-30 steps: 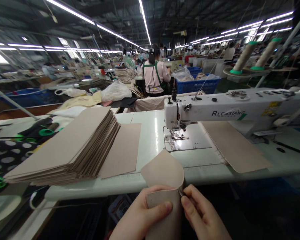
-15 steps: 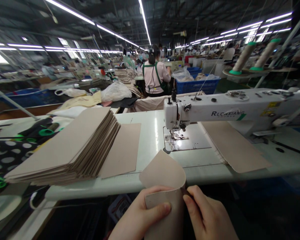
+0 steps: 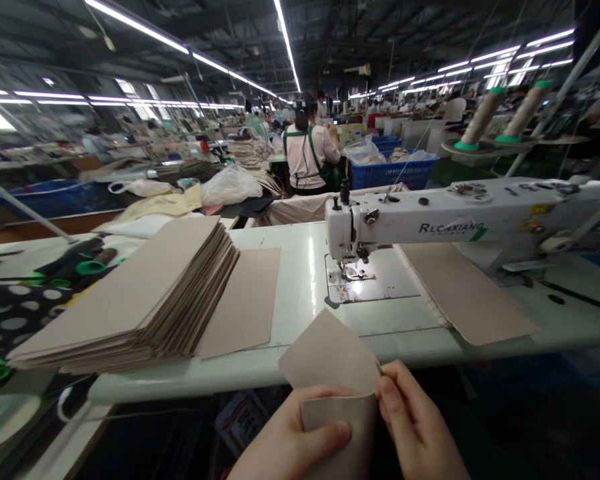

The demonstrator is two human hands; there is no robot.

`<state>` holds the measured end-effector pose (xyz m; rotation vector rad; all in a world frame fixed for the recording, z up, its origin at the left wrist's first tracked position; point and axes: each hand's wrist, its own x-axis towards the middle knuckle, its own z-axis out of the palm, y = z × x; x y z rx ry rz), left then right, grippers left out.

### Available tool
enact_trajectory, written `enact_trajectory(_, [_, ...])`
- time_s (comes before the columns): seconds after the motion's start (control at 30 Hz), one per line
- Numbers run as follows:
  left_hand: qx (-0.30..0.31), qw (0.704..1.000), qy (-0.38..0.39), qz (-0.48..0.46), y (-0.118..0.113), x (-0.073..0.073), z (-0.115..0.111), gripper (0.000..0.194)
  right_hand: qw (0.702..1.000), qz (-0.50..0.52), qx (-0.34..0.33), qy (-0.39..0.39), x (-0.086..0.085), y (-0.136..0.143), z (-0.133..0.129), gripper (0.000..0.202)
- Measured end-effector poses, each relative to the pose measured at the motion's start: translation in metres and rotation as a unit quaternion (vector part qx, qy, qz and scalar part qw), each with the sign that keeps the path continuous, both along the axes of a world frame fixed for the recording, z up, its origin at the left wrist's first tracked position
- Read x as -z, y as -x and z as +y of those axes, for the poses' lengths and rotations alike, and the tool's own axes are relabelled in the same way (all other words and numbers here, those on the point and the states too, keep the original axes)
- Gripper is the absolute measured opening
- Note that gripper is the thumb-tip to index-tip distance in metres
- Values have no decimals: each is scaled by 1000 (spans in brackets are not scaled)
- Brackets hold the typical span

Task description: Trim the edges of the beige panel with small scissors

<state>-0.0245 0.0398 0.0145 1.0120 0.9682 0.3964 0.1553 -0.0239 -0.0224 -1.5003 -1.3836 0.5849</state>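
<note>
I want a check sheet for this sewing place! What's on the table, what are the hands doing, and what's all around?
Surface: pale green table, sewing machine standing on it.
Job's things: folded tan piece held in front of the table edge.
Clutter: tall stack of tan sheets, one single sheet beside it, another sheet under the machine arm.
Grippers: left hand grips the piece with the thumb across it; right hand pinches its right edge.
Cables: dark cord at the table's left corner.
Surroundings: a co-worker with their back turned, blue crate, two thread cones.
</note>
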Motion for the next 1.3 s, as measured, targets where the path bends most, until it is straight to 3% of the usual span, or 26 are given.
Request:
enact_trajectory(0.1, [1,1000,-10,-24,-1,6,1,45,999,26,-28,36,-3,-3,-3,21])
enact_trajectory(0.27, [8,998,-45,-48,-2,5,2,40,977,-206,-51,-30,-2,-4,-8,10])
enact_trajectory(0.4, [12,998,-55,-41,-4,2,1,37,961,-269,-31,-55,-2,-2,-6,14])
enact_trajectory(0.73, [28,993,-112,11,-1,0,0,43,958,-280,-18,-66,-8,-1,-5,16])
enact_trajectory(1.13, [51,996,-76,-22,-2,-6,2,40,960,-271,-29,-60,-5,0,-9,13])
enact_trajectory(1.3, [27,997,-75,-12,-3,0,-2,43,957,-282,-26,-55,-7,-2,-11,14])
